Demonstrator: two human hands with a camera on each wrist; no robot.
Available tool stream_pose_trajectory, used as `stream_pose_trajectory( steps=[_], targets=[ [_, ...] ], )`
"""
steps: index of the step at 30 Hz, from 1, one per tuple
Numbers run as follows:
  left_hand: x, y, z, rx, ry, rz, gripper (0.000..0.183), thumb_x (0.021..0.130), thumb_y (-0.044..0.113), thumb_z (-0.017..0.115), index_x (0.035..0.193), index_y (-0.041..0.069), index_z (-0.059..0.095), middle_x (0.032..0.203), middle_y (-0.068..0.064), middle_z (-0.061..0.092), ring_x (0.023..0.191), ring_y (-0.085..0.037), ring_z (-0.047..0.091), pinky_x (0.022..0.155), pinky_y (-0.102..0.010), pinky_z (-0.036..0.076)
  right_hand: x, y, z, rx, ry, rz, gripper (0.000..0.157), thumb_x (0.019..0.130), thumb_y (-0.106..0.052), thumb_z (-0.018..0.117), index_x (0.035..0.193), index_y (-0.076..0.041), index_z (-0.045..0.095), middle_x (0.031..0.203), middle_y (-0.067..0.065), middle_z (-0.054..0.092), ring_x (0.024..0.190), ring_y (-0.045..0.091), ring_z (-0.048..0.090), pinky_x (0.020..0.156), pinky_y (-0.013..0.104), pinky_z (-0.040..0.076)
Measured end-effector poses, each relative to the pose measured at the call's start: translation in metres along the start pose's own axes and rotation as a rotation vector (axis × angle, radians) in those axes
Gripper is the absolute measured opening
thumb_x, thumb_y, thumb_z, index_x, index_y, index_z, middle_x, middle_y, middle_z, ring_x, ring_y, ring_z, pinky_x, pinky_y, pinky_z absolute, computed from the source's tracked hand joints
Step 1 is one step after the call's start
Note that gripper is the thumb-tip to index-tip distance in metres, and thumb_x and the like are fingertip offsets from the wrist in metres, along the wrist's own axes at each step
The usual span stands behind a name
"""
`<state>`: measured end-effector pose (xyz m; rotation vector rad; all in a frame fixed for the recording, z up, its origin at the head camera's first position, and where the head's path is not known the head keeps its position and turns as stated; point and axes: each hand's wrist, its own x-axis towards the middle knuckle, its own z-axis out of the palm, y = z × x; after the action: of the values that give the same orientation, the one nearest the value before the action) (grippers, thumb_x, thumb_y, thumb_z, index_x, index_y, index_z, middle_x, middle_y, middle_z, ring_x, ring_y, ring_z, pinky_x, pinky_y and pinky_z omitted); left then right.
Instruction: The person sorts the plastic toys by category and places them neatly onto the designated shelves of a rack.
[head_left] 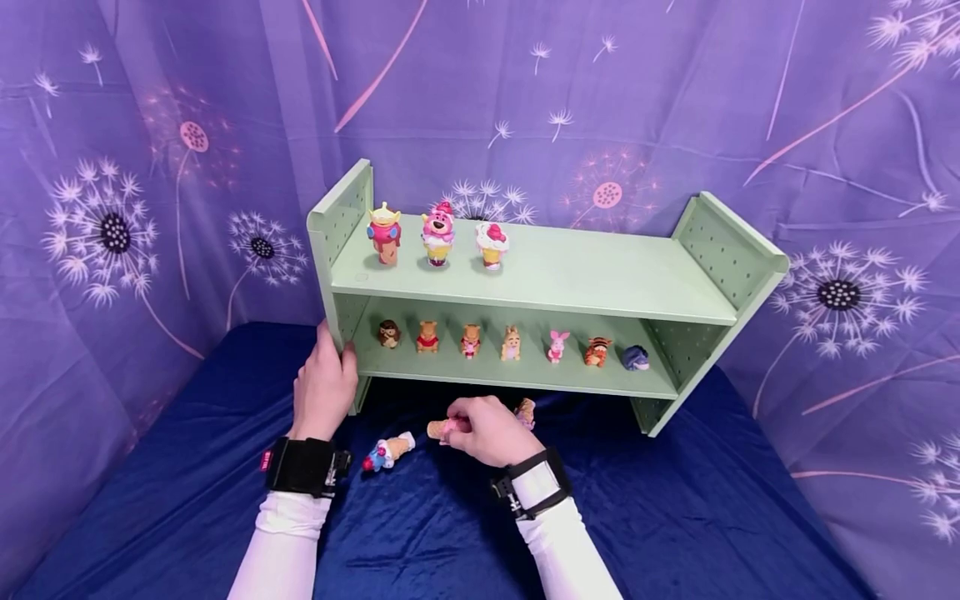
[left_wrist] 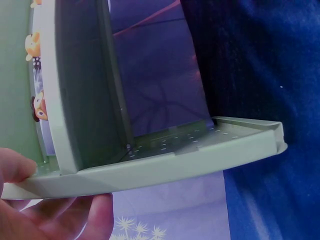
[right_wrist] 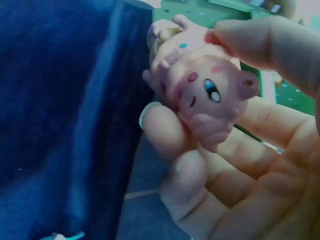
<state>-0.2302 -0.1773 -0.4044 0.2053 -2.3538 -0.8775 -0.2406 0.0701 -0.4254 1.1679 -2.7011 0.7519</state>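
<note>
My left hand [head_left: 324,392] grips the left side panel of a pale green two-tier shelf [head_left: 592,271]. In the left wrist view, the thumb lies on one face of the panel [left_wrist: 150,167] and the fingers on the other. In front of the shelf, my right hand [head_left: 493,433] pinches a pink figurine [right_wrist: 210,95] between thumb and fingers. Its waffle-cone base [head_left: 438,429] points left in the head view. A blue-and-red cone figurine [head_left: 388,451] lies on its side to the left of this hand. Just behind the hand, another cone figurine [head_left: 527,412] is partly hidden.
On the upper tier stand three cone figurines, among them a pink bear [head_left: 438,233]. Several small animal figurines, such as a tiger [head_left: 597,352] and a grey-blue donkey [head_left: 636,358], line the lower tier. Dark blue cloth [head_left: 675,517] covers the table; a purple curtain [head_left: 480,100] hangs behind.
</note>
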Motion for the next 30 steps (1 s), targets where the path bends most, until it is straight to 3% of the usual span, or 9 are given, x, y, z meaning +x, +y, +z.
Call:
stream_pose_trajectory(
  steps=[12, 21, 30],
  targets=[
    [0.002, 0.001, 0.002, 0.007, 0.006, -0.01, 0.044, 0.092, 0.031, 0.038, 0.132, 0.016, 0.029, 0.105, -0.018, 0.056, 0.081, -0.045, 0.054, 0.058, -0.055, 0.034, -0.007, -0.012, -0.041, 0.039, 0.1, 0.0, 0.017, 0.084, -0.03, 0.056, 0.093, -0.016, 0.059, 0.069, -0.012, 0.05, 0.06, 0.002, 0.047, 0.056, 0.02, 0.038],
    [0.001, 0.0, 0.003, 0.002, 0.006, 0.0, 0.043, 0.092, 0.031, 0.038, 0.131, 0.016, 0.031, 0.104, -0.018, 0.056, 0.08, -0.045, 0.054, 0.056, -0.055, 0.034, -0.024, -0.026, -0.072, 0.133, 0.227, -0.039, 0.007, 0.084, -0.028, 0.058, 0.088, -0.022, 0.058, 0.069, -0.012, 0.048, 0.056, 0.002, 0.044, 0.051, 0.021, 0.037],
    [-0.001, -0.001, 0.0, 0.005, 0.006, -0.02, 0.043, 0.091, 0.03, 0.04, 0.13, 0.016, 0.032, 0.105, -0.018, 0.056, 0.082, -0.046, 0.054, 0.058, -0.056, 0.034, -0.038, -0.031, -0.094, 0.163, 0.297, -0.025, 0.018, 0.082, -0.033, 0.06, 0.097, -0.024, 0.06, 0.072, -0.013, 0.053, 0.054, 0.002, 0.048, 0.049, 0.02, 0.04]
  ],
)
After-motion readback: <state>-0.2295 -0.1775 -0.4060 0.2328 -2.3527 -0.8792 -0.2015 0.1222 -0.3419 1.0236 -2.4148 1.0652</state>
